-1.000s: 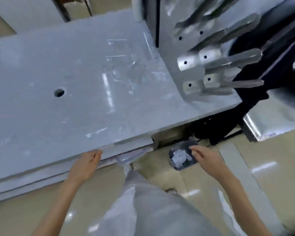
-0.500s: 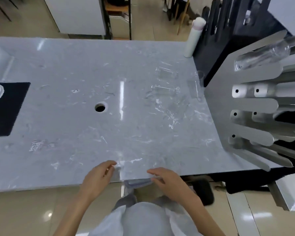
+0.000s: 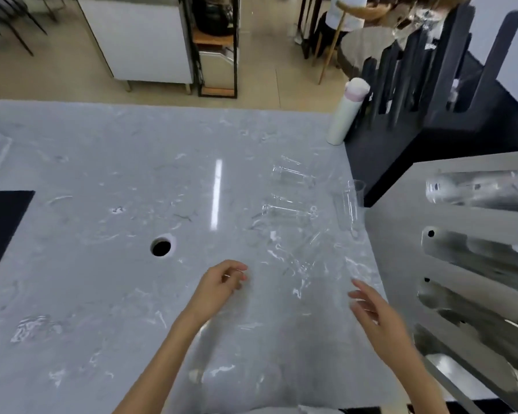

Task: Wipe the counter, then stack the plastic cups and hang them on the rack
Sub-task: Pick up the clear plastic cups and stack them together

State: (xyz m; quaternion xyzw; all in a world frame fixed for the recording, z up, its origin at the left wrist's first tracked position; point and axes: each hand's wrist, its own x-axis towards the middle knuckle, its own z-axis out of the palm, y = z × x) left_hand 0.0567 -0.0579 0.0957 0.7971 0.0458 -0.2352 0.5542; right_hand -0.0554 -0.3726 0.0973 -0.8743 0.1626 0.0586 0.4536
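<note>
Grip, left hand (image 3: 222,283): fingers loosely curled and narrow, thumb near the fingertips, nothing visibly held; it hovers over the near-middle tabletop (image 3: 72,294). Grip, right hand (image 3: 374,309): fingers spread wide, empty, palm turned toward the cups.

Left to right:
- Far left: dark mat (image 3: 3,228) on the tabletop, well apart from both hands.
- Left of centre: round hole (image 3: 161,247) in the tabletop, far-left of the left hand. Judgement: a rolling cup could catch on it.
- Centre to left: broad bare surface, ample room for sliding or gathering.
- Right of centre: several clear plastic cups lying on their sides, one at (image 3: 287,210), another farther at (image 3: 293,174), one nearer at (image 3: 305,258); exact count cannot be told, as they are transparent and blurred.
- One upright cup (image 3: 349,204) stands just beside the rack.
- Right edge: metal rack (image 3: 476,258), prongs angled toward the viewer; one upper prong seems to carry a clear cup (image 3: 449,189).
- Far right: white cylinder (image 3: 346,115), standing.

Risks (judgement): lying cups roll easily when nudged; transparency makes a misjudged reach likely. Right hand has little clearance against the rack prongs. Knocking the upright cup would send it toward the rack base.
</note>
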